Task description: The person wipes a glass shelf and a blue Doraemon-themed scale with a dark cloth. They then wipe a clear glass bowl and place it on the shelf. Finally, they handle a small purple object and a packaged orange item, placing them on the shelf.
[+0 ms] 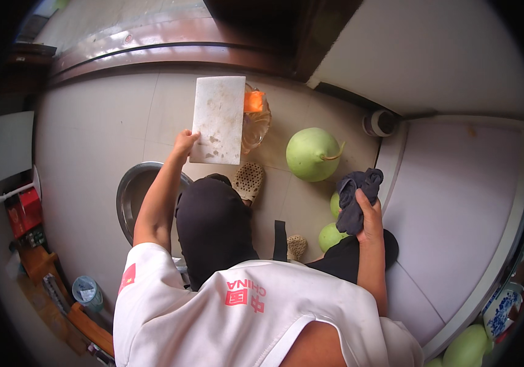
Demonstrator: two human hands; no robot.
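Note:
My left hand grips the lower left edge of a white rectangular board, its surface marked with brownish stains. The board partly covers an amber glass dish on the floor, with an orange piece at its far side. In my right hand is a bunched dark grey cloth, held near my right knee. Just beyond the cloth sits a round pale green gourd with a curved dry stem. Further green gourds lie on the floor, partly hidden by the cloth and my leg.
A metal basin stands left, partly behind my left arm. A white round container is by the wall at right. Wooden furniture bounds the far side. A small bin and red box are at left, more gourds lower right.

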